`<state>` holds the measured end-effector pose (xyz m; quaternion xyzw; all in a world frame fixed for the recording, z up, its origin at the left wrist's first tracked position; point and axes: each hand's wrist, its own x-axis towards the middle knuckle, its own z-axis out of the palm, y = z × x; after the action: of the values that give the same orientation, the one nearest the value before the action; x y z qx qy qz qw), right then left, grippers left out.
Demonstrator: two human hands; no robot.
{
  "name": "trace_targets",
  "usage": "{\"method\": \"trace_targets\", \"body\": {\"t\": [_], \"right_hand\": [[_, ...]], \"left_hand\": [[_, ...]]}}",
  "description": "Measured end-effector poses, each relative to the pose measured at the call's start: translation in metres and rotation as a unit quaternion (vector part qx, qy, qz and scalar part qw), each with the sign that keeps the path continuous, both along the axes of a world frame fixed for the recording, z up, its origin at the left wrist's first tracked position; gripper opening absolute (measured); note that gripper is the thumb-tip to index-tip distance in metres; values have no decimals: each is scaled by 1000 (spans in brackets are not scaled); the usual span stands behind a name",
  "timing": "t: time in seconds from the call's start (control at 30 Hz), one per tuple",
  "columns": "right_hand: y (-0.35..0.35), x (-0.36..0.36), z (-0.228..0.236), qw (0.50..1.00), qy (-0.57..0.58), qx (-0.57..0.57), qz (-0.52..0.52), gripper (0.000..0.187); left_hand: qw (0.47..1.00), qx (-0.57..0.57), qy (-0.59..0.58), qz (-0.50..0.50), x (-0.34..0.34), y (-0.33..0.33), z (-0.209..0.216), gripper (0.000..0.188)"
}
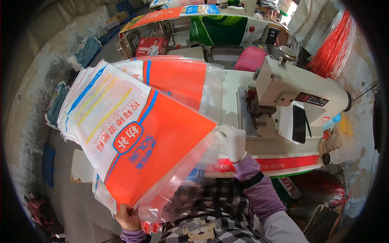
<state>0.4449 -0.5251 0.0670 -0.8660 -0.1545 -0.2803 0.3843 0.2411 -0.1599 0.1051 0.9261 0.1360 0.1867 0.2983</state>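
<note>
An orange and white printed woven sack (170,125) with a clear plastic liner (174,178) hangs between my hands, tilted over a pile of like sacks. My bare left hand (129,219) pinches its near orange corner. In a white glove, my right hand (232,141) is closed on the far corner of the open end, where the liner sticks out. The pile of sacks (178,79) lies behind, on the left of the sewing table. Just right of my gloved hand stands a cream industrial sewing machine (291,85).
A black phone (299,124) rests by the machine's base. Red and white strands (334,44) hang at the far right. Beyond the table are a pink bundle (250,58), a red box (152,46) and a green sheet (216,30). Blue bundles (87,52) sit along the left wall.
</note>
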Motion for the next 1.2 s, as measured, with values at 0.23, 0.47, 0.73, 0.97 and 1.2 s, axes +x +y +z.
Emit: {"method": "trace_targets", "body": {"t": [0.23, 0.47, 0.73, 0.97, 1.2], "right_hand": [[14, 23, 51, 976, -164, -124, 73, 10], [165, -105, 97, 939, -195, -18, 283, 26], [22, -127, -41, 799, 303, 515, -70, 33], [-31, -208, -72, 750, 248, 552, -267, 25], [-75, -220, -87, 929, 251, -15, -272, 35]], "left_hand": [[972, 176, 9, -158, -31, 52, -23, 6], [960, -144, -238, -29, 201, 119, 151, 36], [737, 425, -168, -497, 421, -220, 100, 32], [648, 181, 43, -739, 438, -371, -43, 26], [603, 234, -205, -735, 416, -363, -74, 35]]}}
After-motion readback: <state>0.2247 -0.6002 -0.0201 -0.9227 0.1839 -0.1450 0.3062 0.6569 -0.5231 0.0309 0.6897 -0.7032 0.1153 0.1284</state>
